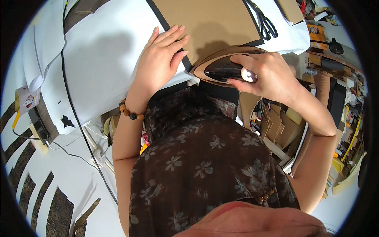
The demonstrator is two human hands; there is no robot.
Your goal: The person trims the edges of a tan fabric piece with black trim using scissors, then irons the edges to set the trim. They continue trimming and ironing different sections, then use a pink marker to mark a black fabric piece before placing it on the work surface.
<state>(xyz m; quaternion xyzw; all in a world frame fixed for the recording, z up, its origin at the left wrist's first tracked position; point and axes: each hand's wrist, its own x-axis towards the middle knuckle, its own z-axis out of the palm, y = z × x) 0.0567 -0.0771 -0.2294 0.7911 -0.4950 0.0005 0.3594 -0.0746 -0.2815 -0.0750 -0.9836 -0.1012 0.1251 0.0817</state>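
Note:
A brown panel (213, 19) with a black border lies on the white-covered table (106, 59) in front of me. My left hand (160, 59) rests flat, fingers stretched out across the panel's left black border near its lower corner. In my right hand (274, 75), the fingers wrap round the dark handle of a brown clothes iron (221, 73). The iron's pointed end faces left, beside the panel's near edge. Its underside is hidden, so I cannot tell whether it touches the border.
Black-handled scissors (267, 29) lie at the panel's right. A black cable (67, 83) runs down the table's left side. Dark patterned strips (59, 209) lie at lower left. Cardboard scraps (278, 126) fill a space below my right arm, and crowded shelves stand farther right.

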